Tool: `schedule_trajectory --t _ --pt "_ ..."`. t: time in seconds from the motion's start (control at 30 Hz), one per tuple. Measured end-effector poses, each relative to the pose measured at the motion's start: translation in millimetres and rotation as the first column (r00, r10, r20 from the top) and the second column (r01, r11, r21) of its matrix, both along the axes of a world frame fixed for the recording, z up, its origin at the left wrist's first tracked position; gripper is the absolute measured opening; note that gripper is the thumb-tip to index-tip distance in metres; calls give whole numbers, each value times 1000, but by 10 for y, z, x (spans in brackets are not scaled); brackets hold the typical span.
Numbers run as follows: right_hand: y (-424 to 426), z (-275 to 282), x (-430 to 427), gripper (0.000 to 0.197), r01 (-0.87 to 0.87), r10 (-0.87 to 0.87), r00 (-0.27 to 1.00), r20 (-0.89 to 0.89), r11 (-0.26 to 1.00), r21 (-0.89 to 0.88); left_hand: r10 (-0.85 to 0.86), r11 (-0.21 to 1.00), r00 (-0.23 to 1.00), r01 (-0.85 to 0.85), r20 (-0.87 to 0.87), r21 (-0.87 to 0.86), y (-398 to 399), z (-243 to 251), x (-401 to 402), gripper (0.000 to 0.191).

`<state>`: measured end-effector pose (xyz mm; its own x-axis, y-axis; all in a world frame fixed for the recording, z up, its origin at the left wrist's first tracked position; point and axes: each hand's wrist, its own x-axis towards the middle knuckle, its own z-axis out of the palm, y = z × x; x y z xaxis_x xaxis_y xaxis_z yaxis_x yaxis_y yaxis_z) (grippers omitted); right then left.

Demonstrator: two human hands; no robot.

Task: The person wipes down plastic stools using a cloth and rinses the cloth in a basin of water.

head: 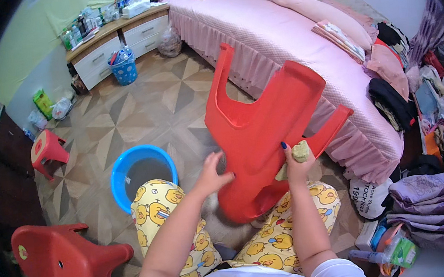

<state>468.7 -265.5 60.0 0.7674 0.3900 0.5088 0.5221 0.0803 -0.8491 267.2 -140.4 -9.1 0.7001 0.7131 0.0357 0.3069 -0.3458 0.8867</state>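
Observation:
A red plastic child's chair (253, 143) is tipped up between my knees, with its legs pointing away from me. My left hand (209, 175) grips its left edge, the thumb lying on the red surface. On the chair's right side, my right hand (299, 169) is closed around a crumpled yellow-green cloth (300, 151) and rests against the plastic. Part of the cloth shows below that hand. Beside my left knee stands a blue basin (115, 182) holding murky water (144, 174); my knee covers part of its rim.
Another red chair (75, 251) stands at the lower left, and a small red stool (48, 150) by the dark cabinet (12, 172). A pink-covered bed (259, 33) runs along the right. Beyond are a dotted bin (124, 72) and a drawer unit (100, 60). Folded purple fabric (435, 201) lies lower right.

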Motion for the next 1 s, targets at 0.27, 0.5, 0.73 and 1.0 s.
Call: schedule_trajectory --t 0.27,0.5,0.73,1.0 --pt "-55 148 172 24 -78 91 987 -132 992 101 74 869 979 -157 190 470 488 550 35 69" --pt "-54 73 287 20 -293 329 938 -108 920 260 -198 518 966 248 -168 819 822 882 -100 80" --pt "61 -61 517 13 5 95 941 -325 956 293 -152 671 981 192 -121 716 546 899 -99 59" --pt "73 424 -220 41 118 -216 875 434 963 240 -251 483 952 280 -174 830 355 920 72 55"
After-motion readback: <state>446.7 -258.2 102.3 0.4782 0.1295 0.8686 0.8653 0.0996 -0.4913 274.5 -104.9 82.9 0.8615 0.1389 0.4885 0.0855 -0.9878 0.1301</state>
